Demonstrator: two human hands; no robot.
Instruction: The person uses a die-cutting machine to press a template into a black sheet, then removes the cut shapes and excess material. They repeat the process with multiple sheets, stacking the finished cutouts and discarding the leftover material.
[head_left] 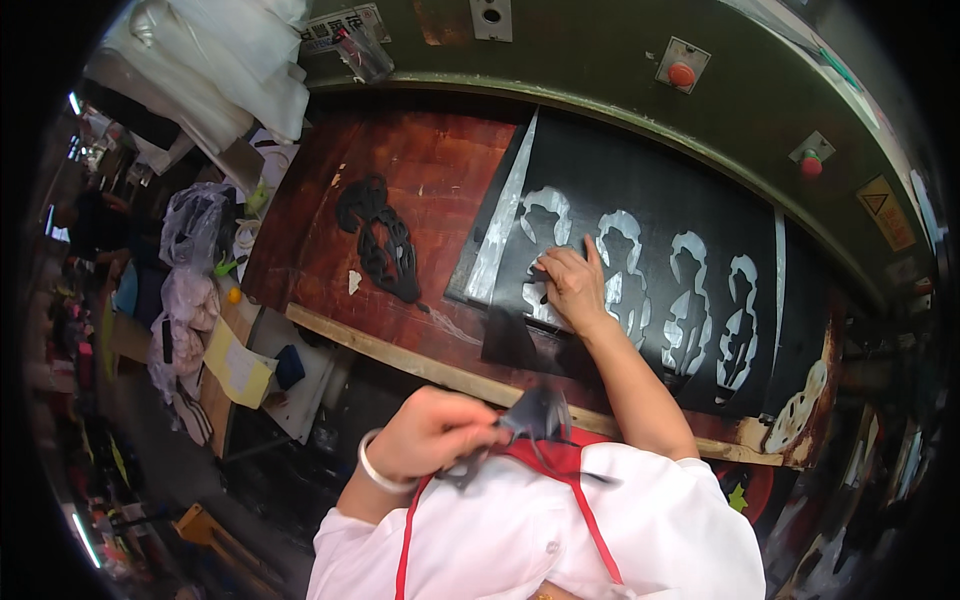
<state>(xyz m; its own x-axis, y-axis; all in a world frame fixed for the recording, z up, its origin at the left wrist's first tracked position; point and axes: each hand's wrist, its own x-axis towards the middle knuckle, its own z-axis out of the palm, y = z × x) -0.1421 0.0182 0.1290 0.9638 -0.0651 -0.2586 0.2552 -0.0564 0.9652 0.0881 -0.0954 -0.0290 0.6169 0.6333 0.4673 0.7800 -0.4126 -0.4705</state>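
My left hand (432, 436), with a white bracelet at the wrist, is closed on dark cut pieces (538, 412) in front of my red apron; motion blurs them. Over the black sheet (650, 160) on the bench, my right hand (575, 287) touches the leftmost cut-out with bent fingers, one finger pointing away and apart from the others. Nothing held shows in it. Several curvy cut-outs (687, 300) run in a row across the sheet, pale material showing through. A pile of black openwork cut pieces (385, 240) lies on the reddish-brown board to the left.
Behind the bench runs a green machine beam (590, 60) with red push buttons (681, 75). A pale shaped piece (797, 408) lies at the bench's right end. Plastic bags (190, 235) and a yellow sheet (238, 362) are on the left. A wooden strip (400, 362) edges the front.
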